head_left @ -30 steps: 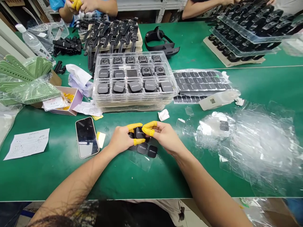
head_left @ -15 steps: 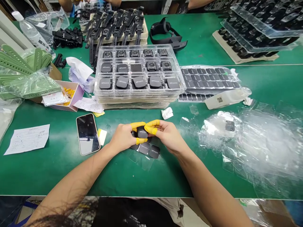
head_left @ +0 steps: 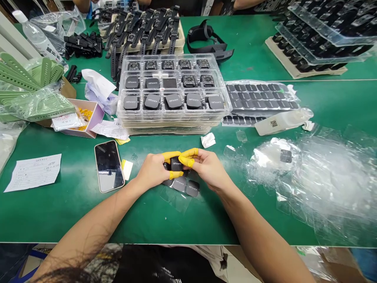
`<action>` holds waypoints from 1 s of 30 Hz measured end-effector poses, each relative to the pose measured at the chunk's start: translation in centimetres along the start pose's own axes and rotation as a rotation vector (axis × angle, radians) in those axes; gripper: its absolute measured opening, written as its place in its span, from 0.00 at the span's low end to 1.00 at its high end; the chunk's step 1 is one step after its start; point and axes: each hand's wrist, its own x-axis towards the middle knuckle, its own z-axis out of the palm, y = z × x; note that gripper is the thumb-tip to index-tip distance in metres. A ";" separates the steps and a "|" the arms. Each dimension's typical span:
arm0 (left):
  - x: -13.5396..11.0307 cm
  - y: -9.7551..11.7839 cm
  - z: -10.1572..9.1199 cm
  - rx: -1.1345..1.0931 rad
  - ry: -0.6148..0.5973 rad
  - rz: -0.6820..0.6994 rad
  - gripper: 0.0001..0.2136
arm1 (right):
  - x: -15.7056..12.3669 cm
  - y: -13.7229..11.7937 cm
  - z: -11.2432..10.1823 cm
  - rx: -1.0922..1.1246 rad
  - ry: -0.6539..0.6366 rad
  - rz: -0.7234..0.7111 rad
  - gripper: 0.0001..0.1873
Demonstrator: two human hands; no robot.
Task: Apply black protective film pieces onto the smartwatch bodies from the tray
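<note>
Low over the green worktop [head_left: 73,212], the left hand [head_left: 153,171] and the right hand [head_left: 207,167] meet, their yellow-capped fingers [head_left: 186,161] clamped on one small black watch body [head_left: 176,162]. Two similar bodies [head_left: 186,186] lie just below it, a phone [head_left: 108,165] to the left, stacked clear trays [head_left: 172,127] farther back.

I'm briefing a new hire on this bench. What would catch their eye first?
The left hand and right hand, yellow finger cots on, pinch a small black module between them at the centre, above two loose modules on the green mat. Behind stands a stack of clear trays filled with modules; crumpled clear film spreads to the right.
</note>
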 end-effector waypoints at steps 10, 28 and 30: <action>0.1 0.0 -0.3 -0.058 -0.032 0.027 0.29 | -0.4 0.7 0.4 -0.083 -0.013 -0.076 0.39; -0.1 0.2 -0.4 -0.170 0.078 -0.040 0.23 | 8.6 -14.4 1.5 -0.463 0.295 -0.750 0.11; -0.1 0.2 -0.4 -0.160 0.080 -0.027 0.24 | 12.6 -16.7 2.2 -0.730 0.313 -0.670 0.09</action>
